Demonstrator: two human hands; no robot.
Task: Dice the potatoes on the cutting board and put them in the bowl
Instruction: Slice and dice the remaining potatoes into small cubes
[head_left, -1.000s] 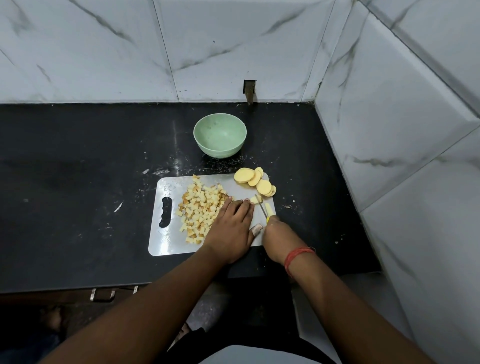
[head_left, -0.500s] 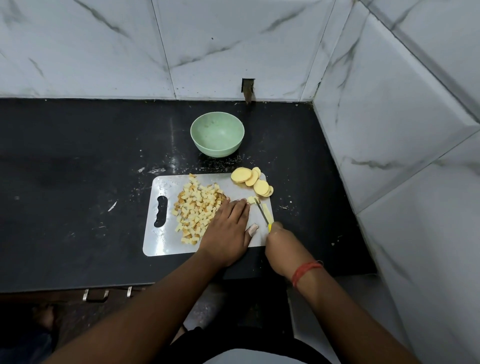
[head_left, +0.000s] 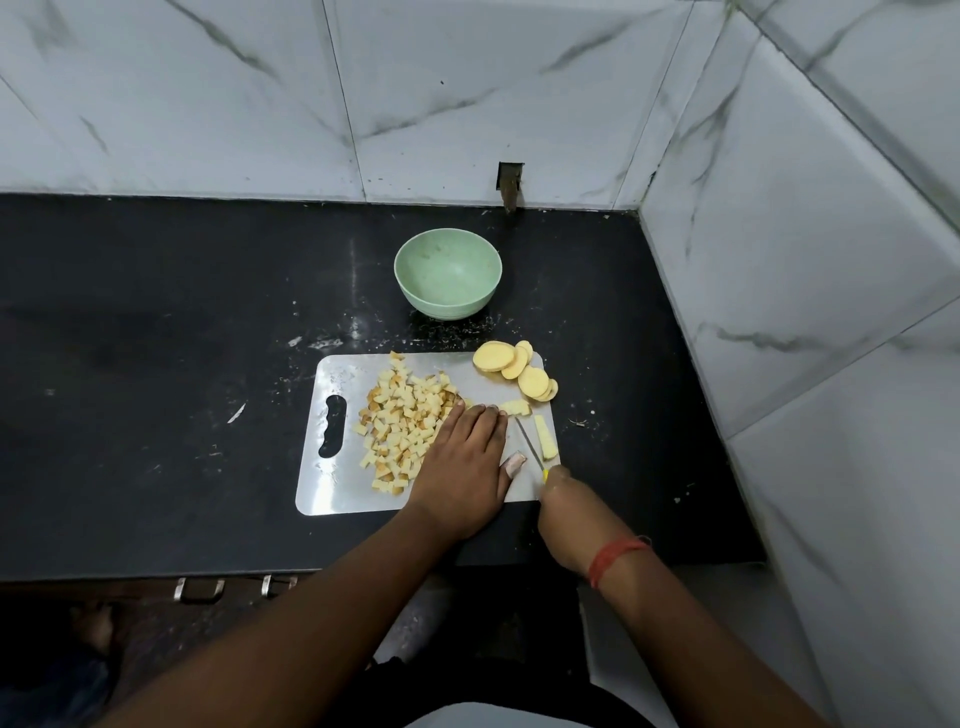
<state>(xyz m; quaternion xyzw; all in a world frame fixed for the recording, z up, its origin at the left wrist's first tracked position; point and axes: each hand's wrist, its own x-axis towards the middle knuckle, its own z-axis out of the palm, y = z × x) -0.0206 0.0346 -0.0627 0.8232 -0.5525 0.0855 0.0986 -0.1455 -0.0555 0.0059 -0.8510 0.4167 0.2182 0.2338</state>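
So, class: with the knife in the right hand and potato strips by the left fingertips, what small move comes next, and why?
Probably a cut across the pale potato strips at the left hand's fingertips: the yellow-handled knife lies beside them, uncut; the green bowl is empty.

Single head view: looks forward and steeply down from above the worktop's (head_left: 156, 364) near edge, facing the back wall (head_left: 260, 93) and right corner. Board (head_left: 332, 488) sits close, centre frame; forearms enter from below.
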